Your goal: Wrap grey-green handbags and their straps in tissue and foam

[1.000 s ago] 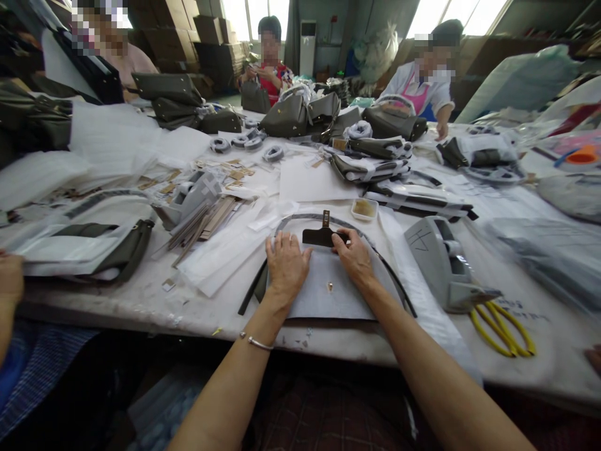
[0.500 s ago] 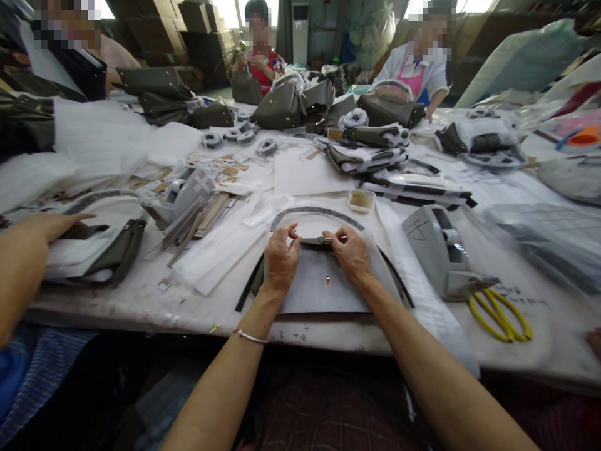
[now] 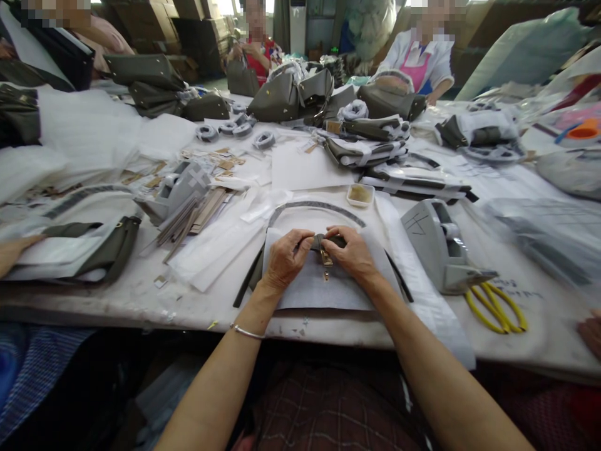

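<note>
A dark olive handbag lies flat before me, its front covered by a white protective sheet (image 3: 305, 294) and its wrapped handle (image 3: 315, 205) arching away from me. Over the bag's upper edge comes a dark closure strap (image 3: 319, 240) with a gold clasp (image 3: 326, 255). My left hand (image 3: 287, 255) is closed, thumb and fingers pinching the strap's left side. From the right, my right hand (image 3: 350, 252) pinches the strap beside the clasp, partly hiding it. A small gold fitting (image 3: 327, 275) shows through the sheet just below.
Right of the bag stand a grey tape dispenser (image 3: 429, 244) and yellow-handled scissors (image 3: 498, 307). Another dispenser (image 3: 181, 188) and brown strips (image 3: 201, 216) lie left. Behind is a small tray (image 3: 360, 195). A co-worker's hand (image 3: 19, 250) touches another bag (image 3: 107, 244). Bags fill the back.
The strap has been turned down toward me, so its gold clasp now hangs over the white sheet. My left hand has shifted right, nearer my right hand. The co-worker's arm at left has drawn back.
</note>
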`<state>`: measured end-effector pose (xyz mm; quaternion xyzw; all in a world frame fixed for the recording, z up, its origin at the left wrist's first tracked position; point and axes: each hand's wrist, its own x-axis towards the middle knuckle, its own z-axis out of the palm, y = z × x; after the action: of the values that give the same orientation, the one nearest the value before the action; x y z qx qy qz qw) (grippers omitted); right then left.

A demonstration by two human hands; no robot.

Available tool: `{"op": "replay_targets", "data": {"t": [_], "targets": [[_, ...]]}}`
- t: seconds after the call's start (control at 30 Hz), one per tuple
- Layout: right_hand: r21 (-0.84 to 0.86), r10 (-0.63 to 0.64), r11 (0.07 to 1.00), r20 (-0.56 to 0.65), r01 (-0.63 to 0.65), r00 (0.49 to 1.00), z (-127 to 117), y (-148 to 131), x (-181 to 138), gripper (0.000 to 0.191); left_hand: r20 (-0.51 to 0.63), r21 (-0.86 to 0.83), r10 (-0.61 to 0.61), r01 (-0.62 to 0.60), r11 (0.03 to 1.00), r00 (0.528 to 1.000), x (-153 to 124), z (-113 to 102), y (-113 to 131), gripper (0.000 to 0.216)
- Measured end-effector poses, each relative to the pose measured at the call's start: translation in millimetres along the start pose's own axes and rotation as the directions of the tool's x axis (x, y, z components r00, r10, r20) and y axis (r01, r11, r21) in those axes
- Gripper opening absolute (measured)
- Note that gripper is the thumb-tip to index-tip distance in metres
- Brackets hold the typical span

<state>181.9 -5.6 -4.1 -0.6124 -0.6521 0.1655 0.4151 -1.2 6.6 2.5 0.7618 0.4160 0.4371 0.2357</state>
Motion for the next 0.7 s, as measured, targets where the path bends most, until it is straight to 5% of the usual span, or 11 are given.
{"op": "replay_targets", "data": {"t": [0.17,0.33,0.7], "targets": [[0.194,-0.047,0.98,0.09,0.029,0.995,-4.5,-5.9,-3.3,0.007,-0.092,0.073,0.053,-0.046,0.996,0.994,-4.7,-3.2,1.4,0.029],[0.138,-0.095,0.988,0.184,0.07,0.978,-8.1,-7.8,-3.1,0.019,-0.191,0.171,0.003,0.03,0.985,0.982,-5.6,-1.6,1.5,0.04],[0.016,-0.12,0.993,0.257,0.12,0.959,-7.2,-8.6,-4.4,0.011,-0.12,0.129,-0.015,0.03,0.991,0.993,-4.4,0.3,0.7,0.042]]}}
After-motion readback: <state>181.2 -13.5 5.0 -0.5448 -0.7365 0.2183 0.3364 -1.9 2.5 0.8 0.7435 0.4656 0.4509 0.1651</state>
